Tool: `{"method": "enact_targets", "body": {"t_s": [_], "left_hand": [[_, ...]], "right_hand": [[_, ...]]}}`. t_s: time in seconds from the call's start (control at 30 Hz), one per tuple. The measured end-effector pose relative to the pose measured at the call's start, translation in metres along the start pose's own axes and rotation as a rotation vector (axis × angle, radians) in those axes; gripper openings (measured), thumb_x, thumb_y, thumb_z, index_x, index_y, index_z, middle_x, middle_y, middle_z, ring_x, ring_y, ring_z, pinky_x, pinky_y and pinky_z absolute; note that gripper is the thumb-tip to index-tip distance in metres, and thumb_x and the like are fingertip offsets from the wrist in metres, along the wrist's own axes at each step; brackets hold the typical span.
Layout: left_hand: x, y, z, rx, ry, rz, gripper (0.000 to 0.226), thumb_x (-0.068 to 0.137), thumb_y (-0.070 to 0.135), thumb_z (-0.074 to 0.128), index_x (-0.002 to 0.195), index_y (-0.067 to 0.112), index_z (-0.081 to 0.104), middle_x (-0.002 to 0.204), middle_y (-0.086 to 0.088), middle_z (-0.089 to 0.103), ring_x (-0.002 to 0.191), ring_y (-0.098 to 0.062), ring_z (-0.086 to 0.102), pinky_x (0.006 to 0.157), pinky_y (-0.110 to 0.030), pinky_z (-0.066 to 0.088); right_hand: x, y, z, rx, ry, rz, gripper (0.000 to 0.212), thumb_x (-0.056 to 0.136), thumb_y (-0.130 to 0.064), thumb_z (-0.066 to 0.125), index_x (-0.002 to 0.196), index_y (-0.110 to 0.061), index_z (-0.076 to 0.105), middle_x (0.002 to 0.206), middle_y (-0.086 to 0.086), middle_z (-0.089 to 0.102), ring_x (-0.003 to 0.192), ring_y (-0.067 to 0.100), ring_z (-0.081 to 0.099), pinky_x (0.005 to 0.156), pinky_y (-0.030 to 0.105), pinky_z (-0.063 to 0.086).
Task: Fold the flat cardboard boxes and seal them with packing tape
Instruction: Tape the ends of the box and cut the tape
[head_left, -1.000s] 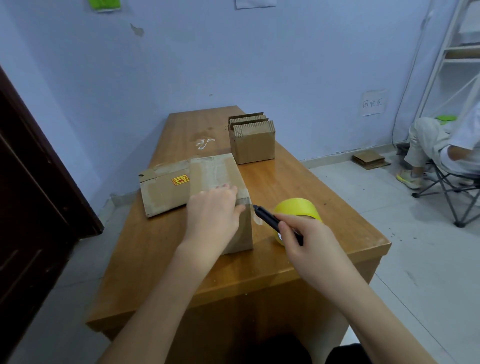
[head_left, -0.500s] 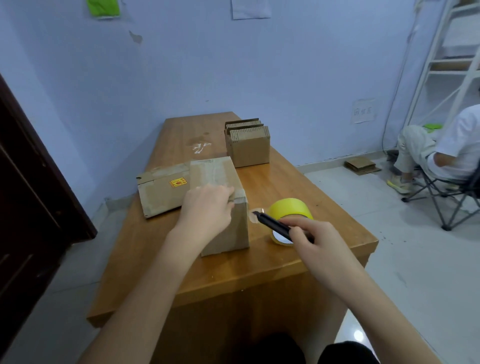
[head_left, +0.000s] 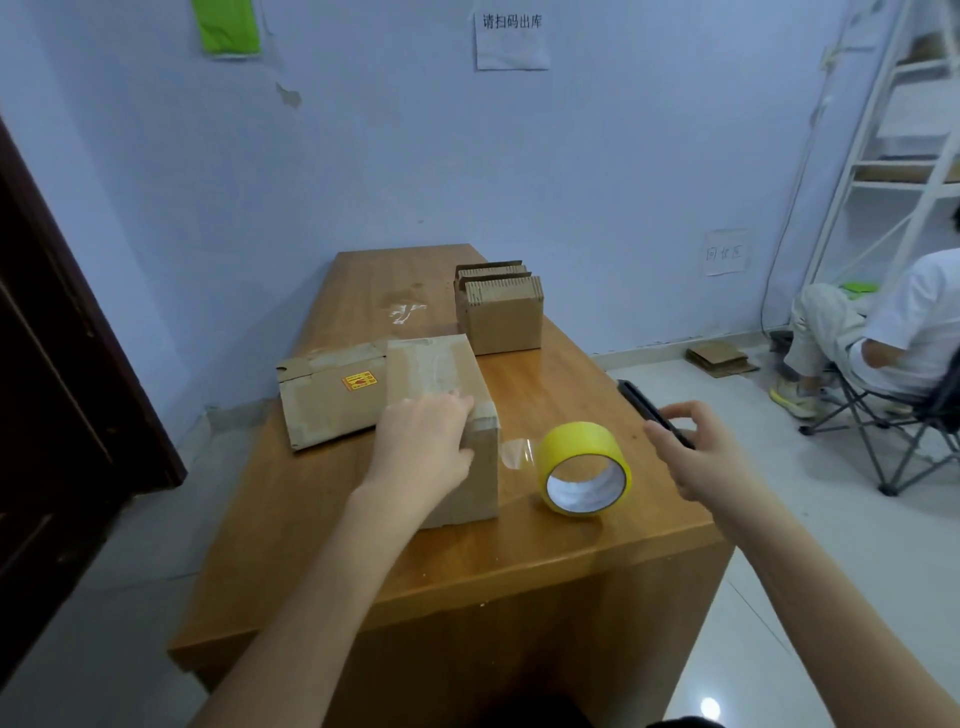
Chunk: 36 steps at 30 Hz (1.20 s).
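While your left hand (head_left: 423, 449) presses flat on the folded box (head_left: 441, 415) at the counter's (head_left: 467, 561) near middle, smooth the tape end down its right edge before lifting. Your right hand (head_left: 698, 457) pinches one black cutter (head_left: 652, 410), right of the single yellow tape roll (head_left: 584, 470). You have one flat box (head_left: 327, 400) left and one stack of flats (head_left: 501, 312) at the far end.

Small packing room: wooden desk (head_left: 363, 545), flat cartons (head_left: 501, 312), shelving (head_left: 904, 156).

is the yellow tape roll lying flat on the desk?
No, the yellow tape roll stands on its edge on the wooden desk, its open core facing the camera.
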<state>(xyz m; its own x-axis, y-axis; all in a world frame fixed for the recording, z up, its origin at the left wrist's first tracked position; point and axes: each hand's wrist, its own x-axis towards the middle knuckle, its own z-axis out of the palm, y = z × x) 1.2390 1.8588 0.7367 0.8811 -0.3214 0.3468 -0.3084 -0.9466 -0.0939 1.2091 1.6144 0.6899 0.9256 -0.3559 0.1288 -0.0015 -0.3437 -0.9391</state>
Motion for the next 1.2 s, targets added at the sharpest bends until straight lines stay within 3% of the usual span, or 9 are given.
{"method": "enact_targets", "body": {"t_s": [0.2,0.33,0.57,0.73,0.87,0.97,1.03,1.1,1.2], "left_hand": [[-0.003,0.004,0.006,-0.069,0.055,-0.011,0.044,0.091,0.035,0.057,0.133,0.025,0.048,0.136,0.007,0.051,0.117,-0.015,0.055,0.088,-0.03,0.048],[-0.005,0.001,0.005,-0.059,0.035,0.033,0.052,0.092,0.038,0.054,0.14,0.025,0.039,0.145,0.006,0.042,0.125,-0.015,0.049,0.093,-0.03,0.046],[-0.006,0.001,0.005,-0.06,0.022,0.063,0.063,0.093,0.039,0.052,0.148,0.022,0.026,0.155,0.004,0.027,0.136,-0.015,0.036,0.1,-0.031,0.042],[-0.006,-0.002,0.004,-0.046,-0.012,0.092,0.069,0.093,0.041,0.051,0.15,0.021,0.019,0.157,0.003,0.02,0.141,-0.014,0.027,0.104,-0.032,0.038],[-0.004,-0.002,0.005,-0.021,-0.03,0.093,0.062,0.093,0.04,0.051,0.147,0.019,0.029,0.153,0.002,0.031,0.136,-0.016,0.036,0.098,-0.031,0.043],[0.003,-0.003,0.002,0.008,-0.044,0.073,0.045,0.092,0.041,0.051,0.131,0.019,0.047,0.134,0.001,0.052,0.116,-0.02,0.054,0.081,-0.032,0.046],[0.006,-0.002,-0.002,0.04,-0.059,0.07,0.035,0.091,0.042,0.051,0.118,0.019,0.054,0.116,0.001,0.061,0.102,-0.021,0.059,0.069,-0.031,0.04],[0.008,-0.002,-0.004,0.045,-0.069,0.067,0.032,0.091,0.043,0.051,0.112,0.019,0.057,0.107,0.002,0.063,0.097,-0.021,0.06,0.065,-0.029,0.035],[0.006,-0.002,-0.003,0.009,-0.04,0.065,0.035,0.091,0.044,0.051,0.117,0.021,0.056,0.11,0.004,0.062,0.098,-0.02,0.06,0.067,-0.028,0.037]], "right_hand": [[0.038,0.029,0.013,-0.192,0.091,0.0,0.012,0.1,-0.016,0.044,0.105,-0.005,0.042,0.085,0.015,0.056,0.067,0.027,0.055,0.057,0.038,0.047],[0.05,0.057,0.026,-0.447,0.122,-0.001,0.016,0.098,-0.015,0.048,0.102,0.001,0.048,0.103,0.021,0.047,0.085,0.035,0.049,0.064,0.034,0.034],[0.049,0.079,0.038,-0.654,0.14,-0.033,0.019,0.098,-0.015,0.047,0.1,0.004,0.05,0.111,0.026,0.046,0.107,0.038,0.042,0.087,0.04,0.033],[0.043,0.08,0.041,-0.887,0.089,-0.058,0.03,0.099,-0.016,0.029,0.105,0.005,0.049,0.117,0.027,0.045,0.111,0.039,0.041,0.089,0.04,0.032],[0.045,0.049,0.044,-1.197,0.043,-0.045,0.024,0.097,-0.014,0.035,0.114,-0.002,0.048,0.124,0.017,0.046,0.116,0.036,0.045,0.097,0.038,0.034],[0.056,-0.005,0.039,-0.915,0.075,-0.253,0.031,0.096,-0.009,0.038,0.122,0.001,0.05,0.127,0.019,0.046,0.111,0.038,0.049,0.088,0.041,0.037],[0.059,-0.041,0.041,-0.725,-0.022,-0.35,0.032,0.1,-0.016,0.036,0.123,-0.004,0.054,0.123,0.014,0.054,0.109,0.033,0.053,0.088,0.04,0.043],[0.056,-0.062,0.052,-0.623,-0.282,-0.359,0.035,0.101,-0.029,0.037,0.119,-0.009,0.059,0.115,0.008,0.062,0.108,0.026,0.056,0.092,0.039,0.044],[0.05,-0.061,0.078,-0.757,-0.59,-0.288,0.048,0.096,-0.052,0.038,0.123,-0.018,0.057,0.118,-0.001,0.061,0.11,0.019,0.055,0.097,0.039,0.044]]}}
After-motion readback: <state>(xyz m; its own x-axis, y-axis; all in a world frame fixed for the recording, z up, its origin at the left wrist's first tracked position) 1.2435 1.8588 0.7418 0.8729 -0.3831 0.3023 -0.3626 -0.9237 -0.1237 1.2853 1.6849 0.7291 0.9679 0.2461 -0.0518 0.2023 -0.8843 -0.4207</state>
